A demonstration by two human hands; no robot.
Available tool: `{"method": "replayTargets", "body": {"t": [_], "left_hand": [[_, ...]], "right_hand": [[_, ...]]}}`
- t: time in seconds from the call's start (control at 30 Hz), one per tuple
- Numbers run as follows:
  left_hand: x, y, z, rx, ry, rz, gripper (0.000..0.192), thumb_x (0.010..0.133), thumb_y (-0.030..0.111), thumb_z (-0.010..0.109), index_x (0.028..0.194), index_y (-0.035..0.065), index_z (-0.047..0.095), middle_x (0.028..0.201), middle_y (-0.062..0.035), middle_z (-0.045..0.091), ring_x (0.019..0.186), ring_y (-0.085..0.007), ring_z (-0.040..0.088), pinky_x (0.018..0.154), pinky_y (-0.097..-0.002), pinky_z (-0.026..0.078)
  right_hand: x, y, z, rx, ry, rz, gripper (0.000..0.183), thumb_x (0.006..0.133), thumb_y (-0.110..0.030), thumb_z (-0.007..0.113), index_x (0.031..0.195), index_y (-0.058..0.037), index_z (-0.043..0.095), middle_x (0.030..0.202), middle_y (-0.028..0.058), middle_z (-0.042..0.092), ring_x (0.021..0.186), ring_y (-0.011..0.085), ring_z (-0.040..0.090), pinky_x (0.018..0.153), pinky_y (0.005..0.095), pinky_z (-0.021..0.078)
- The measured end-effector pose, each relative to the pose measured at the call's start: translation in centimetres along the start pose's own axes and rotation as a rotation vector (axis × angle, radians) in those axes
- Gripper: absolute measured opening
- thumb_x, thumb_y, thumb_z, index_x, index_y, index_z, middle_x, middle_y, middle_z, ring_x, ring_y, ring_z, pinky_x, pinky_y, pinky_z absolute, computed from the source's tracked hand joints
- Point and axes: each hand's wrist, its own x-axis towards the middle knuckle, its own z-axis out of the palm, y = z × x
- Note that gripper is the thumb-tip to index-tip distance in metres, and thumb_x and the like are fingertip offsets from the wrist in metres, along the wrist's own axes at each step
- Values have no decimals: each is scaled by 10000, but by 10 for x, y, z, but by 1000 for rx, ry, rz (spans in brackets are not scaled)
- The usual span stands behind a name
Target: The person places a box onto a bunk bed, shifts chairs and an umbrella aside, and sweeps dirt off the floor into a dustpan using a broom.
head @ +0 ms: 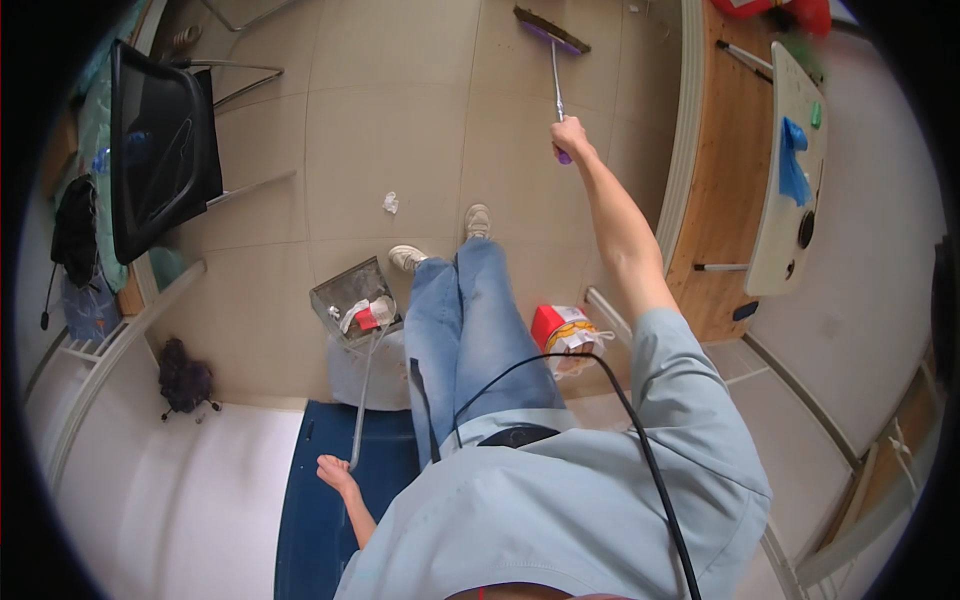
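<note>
My right hand (568,137) is closed around the handle of a broom (557,79), held out ahead of me. The purple broom head (553,30) with dark bristles rests on the tiled floor at the top of the view. At lower left, my left hand (334,472) grips the upper end of the metal handle (365,394) of a dustpan. The grey dustpan (352,281) sits left of my legs and holds crumpled paper and a red-and-white wrapper (367,315). A crumpled white tissue (391,202) lies on the floor beyond my shoes.
A black mesh-backed chair (165,150) stands at left. A red-and-white bag or bin (562,330) is by my right leg. At right are a wooden board (720,172) and a white folding table (780,225) with blue plastic. A dark fluffy item (184,379) lies lower left.
</note>
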Motion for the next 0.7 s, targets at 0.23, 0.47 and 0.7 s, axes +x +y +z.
{"method": "replayTargets", "body": {"t": [0.23, 0.47, 0.7], "left_hand": [[7, 3, 2, 296, 73, 185, 430, 889, 262, 385, 503, 76, 351, 455, -27, 352, 385, -142, 350, 389, -303, 291], [58, 11, 2, 753, 188, 588, 499, 894, 279, 382, 568, -91, 455, 479, -194, 473, 449, -318, 433, 495, -470, 330], [70, 29, 11, 950, 80, 580, 457, 879, 242, 373, 618, -123, 461, 525, -265, 469, 479, -362, 434, 526, -506, 318]], "right_hand": [[-145, 125, 60, -299, 10, -304, 316, 828, -103, 444, 1121, 14, 429, 992, 304, 557, 910, 487, 544, 823, 540, 452], [-279, 142, -12, -203, -322, -123, 467, 834, -119, 429, 1290, -17, 417, 1012, 305, 589, 936, 464, 573, 846, 496, 462], [-237, 187, -111, -226, 96, -230, 464, 851, -170, 474, 1304, -72, 450, 1043, 281, 581, 902, 412, 606, 770, 454, 484]]}}
